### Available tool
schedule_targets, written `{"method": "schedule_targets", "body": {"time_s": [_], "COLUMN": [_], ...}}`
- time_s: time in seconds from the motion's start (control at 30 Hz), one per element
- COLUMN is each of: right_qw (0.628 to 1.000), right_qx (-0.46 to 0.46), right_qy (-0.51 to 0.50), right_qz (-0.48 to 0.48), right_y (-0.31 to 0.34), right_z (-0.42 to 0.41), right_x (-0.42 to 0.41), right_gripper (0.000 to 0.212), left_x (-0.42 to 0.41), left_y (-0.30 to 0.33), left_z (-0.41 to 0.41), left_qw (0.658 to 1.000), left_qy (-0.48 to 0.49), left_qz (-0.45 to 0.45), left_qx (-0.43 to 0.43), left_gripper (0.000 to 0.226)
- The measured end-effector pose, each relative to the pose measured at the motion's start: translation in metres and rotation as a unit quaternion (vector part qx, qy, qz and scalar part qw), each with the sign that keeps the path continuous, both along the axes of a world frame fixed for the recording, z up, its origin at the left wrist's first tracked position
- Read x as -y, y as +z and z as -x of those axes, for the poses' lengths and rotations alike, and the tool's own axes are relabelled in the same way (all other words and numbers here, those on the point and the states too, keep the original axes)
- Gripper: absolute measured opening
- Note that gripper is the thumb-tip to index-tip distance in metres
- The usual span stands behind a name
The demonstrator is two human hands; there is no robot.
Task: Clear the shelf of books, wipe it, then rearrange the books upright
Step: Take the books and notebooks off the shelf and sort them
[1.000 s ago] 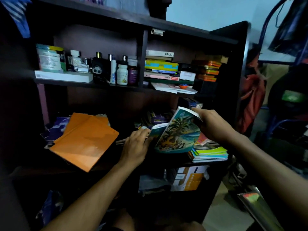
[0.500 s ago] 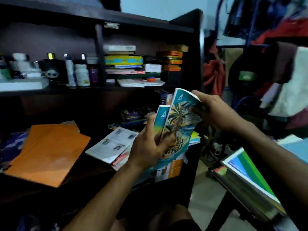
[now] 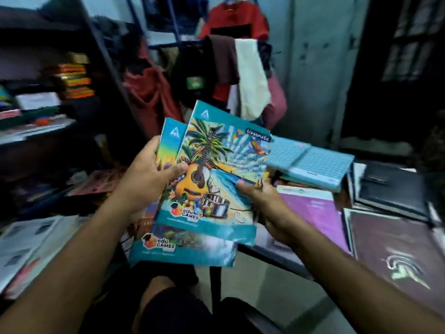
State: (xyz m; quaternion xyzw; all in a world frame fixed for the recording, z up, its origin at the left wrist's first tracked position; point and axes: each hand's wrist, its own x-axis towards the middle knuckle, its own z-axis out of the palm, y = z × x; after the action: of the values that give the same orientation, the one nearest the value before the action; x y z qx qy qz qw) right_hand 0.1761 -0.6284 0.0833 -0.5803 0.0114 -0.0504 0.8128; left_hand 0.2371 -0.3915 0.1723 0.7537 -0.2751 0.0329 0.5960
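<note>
Holding two teal notebooks in mid-air, head view: left hand (image 3: 147,182) grips both at their left edge, thumb across the guitar-and-palm cover of the top notebook (image 3: 216,174); second notebook (image 3: 183,247) fanned out behind and below it. Right hand (image 3: 267,208) supports the top one from its right side, fingers under the cover, thumb on top. Shelf (image 3: 48,131) w/ blurred stacked books at left. At right, a surface (image 3: 277,257) carrying a pale-blue book (image 3: 310,162), purple book (image 3: 317,213), dark folders (image 3: 390,189). Clothes (image 3: 240,68) hang behind.
</note>
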Motion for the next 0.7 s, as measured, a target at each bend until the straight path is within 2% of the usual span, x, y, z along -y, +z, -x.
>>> {"method": "schedule_targets", "body": {"time_s": [0.1,0.27,0.33,0.4,0.53,0.63,0.7], "right_qw": [0.996,0.981,0.968,0.96,0.96,0.947,0.936], "right_qx": [0.0,-0.006,-0.009,-0.01,-0.05,-0.089,-0.126], "right_qy": [-0.085,-0.187,-0.242,-0.278,-0.265,-0.269,-0.283], "right_qz": [-0.025,-0.053,-0.062,-0.047,0.075,0.15,0.169], "right_y": [0.018,0.026,0.031,0.037,0.023,-0.003,-0.017], "right_z": [0.011,0.02,0.019,0.022,0.044,0.073,0.096], "right_x": [0.013,0.054,0.076,0.101,0.151,0.183,0.203], "right_gripper": [0.03,0.03,0.026,0.024,0.015,0.017,0.016], "left_x": [0.03,0.068,0.086,0.105,0.149,0.178,0.188], "left_y": [-0.009,-0.025,-0.041,-0.062,-0.092,-0.113,-0.131], "left_z": [-0.001,-0.002,0.005,0.013,0.035,0.054,0.061], "left_qw": [0.998,0.975,0.971,0.974,0.984,0.989,0.991], "left_qy": [-0.015,-0.057,-0.063,-0.042,-0.028,-0.03,-0.016], "left_qz": [0.018,0.096,0.069,0.034,0.001,-0.021,-0.079], "left_qx": [-0.054,-0.191,-0.219,-0.218,-0.177,-0.141,-0.104], "left_gripper": [0.028,0.032,0.03,0.031,0.023,0.037,0.047]}}
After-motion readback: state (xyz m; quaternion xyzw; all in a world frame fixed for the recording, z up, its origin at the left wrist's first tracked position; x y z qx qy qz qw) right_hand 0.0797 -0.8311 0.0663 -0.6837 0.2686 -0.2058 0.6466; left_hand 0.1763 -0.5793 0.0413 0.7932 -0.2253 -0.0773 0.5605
